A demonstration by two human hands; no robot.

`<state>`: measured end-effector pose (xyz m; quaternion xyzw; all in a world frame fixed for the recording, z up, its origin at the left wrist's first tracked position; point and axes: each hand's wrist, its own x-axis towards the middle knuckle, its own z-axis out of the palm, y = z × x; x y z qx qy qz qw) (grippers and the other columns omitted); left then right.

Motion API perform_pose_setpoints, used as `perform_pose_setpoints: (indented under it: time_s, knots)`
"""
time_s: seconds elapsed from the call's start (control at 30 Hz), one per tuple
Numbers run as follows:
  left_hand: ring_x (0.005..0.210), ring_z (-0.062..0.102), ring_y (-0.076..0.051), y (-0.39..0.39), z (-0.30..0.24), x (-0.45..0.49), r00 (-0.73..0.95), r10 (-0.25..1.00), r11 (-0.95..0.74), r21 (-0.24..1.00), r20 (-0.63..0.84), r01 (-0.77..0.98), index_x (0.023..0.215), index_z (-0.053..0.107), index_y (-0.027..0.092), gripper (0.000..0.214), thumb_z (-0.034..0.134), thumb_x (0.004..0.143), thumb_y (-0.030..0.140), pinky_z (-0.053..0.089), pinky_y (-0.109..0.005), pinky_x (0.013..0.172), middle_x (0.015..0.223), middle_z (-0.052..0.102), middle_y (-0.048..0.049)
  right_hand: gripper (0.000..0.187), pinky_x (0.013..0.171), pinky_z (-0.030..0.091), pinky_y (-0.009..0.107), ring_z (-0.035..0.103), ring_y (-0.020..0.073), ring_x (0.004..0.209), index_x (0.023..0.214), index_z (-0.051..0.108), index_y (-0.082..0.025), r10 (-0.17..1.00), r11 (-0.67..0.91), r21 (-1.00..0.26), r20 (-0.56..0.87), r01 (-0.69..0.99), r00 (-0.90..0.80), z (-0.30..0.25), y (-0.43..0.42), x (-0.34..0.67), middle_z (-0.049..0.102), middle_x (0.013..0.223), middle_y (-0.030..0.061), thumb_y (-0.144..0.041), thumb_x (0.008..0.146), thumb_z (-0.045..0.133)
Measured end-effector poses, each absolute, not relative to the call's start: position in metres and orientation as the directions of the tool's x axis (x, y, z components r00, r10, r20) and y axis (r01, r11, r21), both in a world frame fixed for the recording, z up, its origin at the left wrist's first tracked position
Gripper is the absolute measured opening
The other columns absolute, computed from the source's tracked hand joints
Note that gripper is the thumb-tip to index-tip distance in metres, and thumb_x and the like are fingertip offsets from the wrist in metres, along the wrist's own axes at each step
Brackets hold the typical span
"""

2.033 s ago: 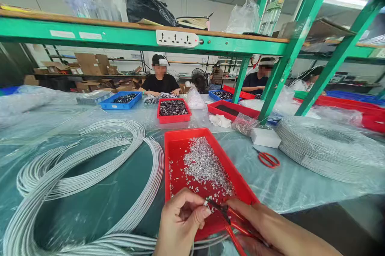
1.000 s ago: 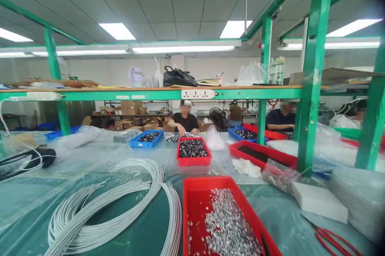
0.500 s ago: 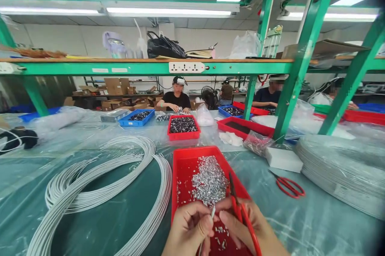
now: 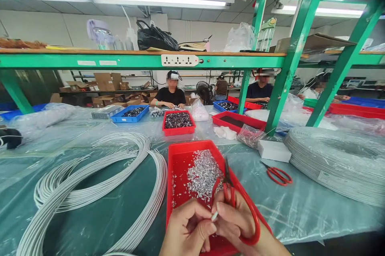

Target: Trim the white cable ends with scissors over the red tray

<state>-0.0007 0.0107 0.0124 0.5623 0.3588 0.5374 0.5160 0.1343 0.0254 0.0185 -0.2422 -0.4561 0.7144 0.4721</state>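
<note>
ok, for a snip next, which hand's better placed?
Probably the right hand: it holds the red-handled scissors, though their blades point away from the white wire tip. The left hand pinches that tip.

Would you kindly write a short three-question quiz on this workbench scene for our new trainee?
1. Multiple choice: What colour are the loose pieces heaped in the nearest tray?
A) black
B) silvery
C) green

2. True or false: The spare scissors lie inside that tray.

3. Short answer: Which of the wearer's hands has the other red-handled scissors in it?

Key:
1. B
2. False; they lie on the plastic-covered table, to the right of the tray.
3. The right hand.
</note>
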Motion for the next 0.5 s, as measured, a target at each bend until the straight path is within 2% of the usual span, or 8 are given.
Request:
perform_pose_setpoints:
  time_s: [0.03, 0.1, 0.17, 0.23, 0.33, 0.4, 0.5]
  knots:
    - [0.036, 0.045, -0.005, 0.010, 0.013, 0.000, 0.241, 0.954, -0.121, 0.965, 0.178, -0.234, 0.062, 0.059, 0.014, 0.037, 0.067, 0.065, 0.050, 0.031, -0.014, 0.037, 0.050, 0.048, 0.0035, 0.029, 0.040, 0.024, 0.018, 0.022, 0.0039, 0.034, 0.061, 0.057, -0.016, 0.857, -0.247, -0.803, 0.080, -0.543, -0.508, 0.017, 0.025, 0.132, 0.030, 0.035, -0.0119, -0.041, 0.066, 0.071]
    - [0.033, 0.045, -0.004, 0.010, 0.013, 0.000, 0.358, 0.926, 0.008, 0.946, 0.115, -0.325, 0.064, 0.059, 0.013, 0.041, 0.069, 0.062, 0.052, 0.030, -0.013, 0.035, 0.049, 0.051, 0.0028, 0.028, 0.041, 0.027, 0.017, 0.018, 0.0028, 0.031, 0.060, 0.056, -0.016, 0.783, -0.389, -0.689, 0.102, -0.611, -0.613, 0.016, 0.024, 0.128, 0.027, 0.034, -0.0130, -0.039, 0.069, 0.069]
    - [0.032, 0.045, -0.003, 0.011, 0.013, -0.001, 0.413, 0.907, 0.076, 0.929, 0.087, -0.362, 0.065, 0.059, 0.012, 0.041, 0.071, 0.061, 0.052, 0.029, -0.012, 0.034, 0.051, 0.054, 0.0015, 0.031, 0.043, 0.029, 0.017, 0.021, 0.0023, 0.031, 0.057, 0.055, -0.015, 0.766, -0.390, -0.691, 0.123, -0.608, -0.631, 0.017, 0.025, 0.128, 0.029, 0.034, -0.0121, -0.039, 0.071, 0.068]
    - [0.031, 0.044, -0.002, 0.012, 0.013, -0.001, 0.395, 0.915, 0.078, 0.924, 0.083, -0.374, 0.065, 0.058, 0.012, 0.040, 0.072, 0.061, 0.050, 0.027, -0.011, 0.034, 0.053, 0.055, 0.0012, 0.034, 0.043, 0.027, 0.017, 0.025, 0.0030, 0.034, 0.056, 0.056, -0.013, 0.808, -0.273, -0.779, 0.133, -0.564, -0.574, 0.018, 0.026, 0.132, 0.031, 0.034, -0.0105, -0.041, 0.072, 0.067]
    - [0.032, 0.040, -0.002, 0.011, 0.013, 0.001, 0.290, 0.952, 0.008, 0.937, 0.100, -0.350, 0.062, 0.055, 0.012, 0.039, 0.071, 0.062, 0.047, 0.026, -0.012, 0.034, 0.047, 0.049, 0.0044, 0.034, 0.039, 0.019, 0.018, 0.025, 0.0033, 0.034, 0.067, 0.062, -0.011, 0.884, -0.006, -0.938, 0.157, -0.347, -0.441, 0.019, 0.027, 0.142, 0.033, 0.035, -0.0097, -0.044, 0.074, 0.064]
    - [0.033, 0.037, -0.002, 0.010, 0.013, 0.004, 0.217, 0.969, -0.050, 0.952, 0.120, -0.301, 0.060, 0.053, 0.013, 0.038, 0.071, 0.064, 0.046, 0.027, -0.013, 0.035, 0.044, 0.045, 0.0060, 0.033, 0.037, 0.017, 0.018, 0.026, 0.0034, 0.033, 0.074, 0.064, -0.010, 0.915, 0.097, -0.978, 0.160, -0.185, -0.370, 0.019, 0.024, 0.147, 0.036, 0.037, -0.0090, -0.044, 0.074, 0.064]
    - [0.039, 0.037, -0.004, 0.010, 0.012, 0.008, 0.106, 0.976, -0.167, 0.966, 0.190, -0.197, 0.059, 0.053, 0.013, 0.032, 0.070, 0.066, 0.040, 0.028, -0.014, 0.038, 0.048, 0.045, 0.0048, 0.029, 0.038, 0.020, 0.020, 0.030, 0.0050, 0.038, 0.075, 0.066, -0.011, 0.967, 0.155, -0.985, 0.167, -0.078, -0.193, 0.022, 0.017, 0.148, 0.040, 0.044, -0.0067, -0.040, 0.071, 0.066]
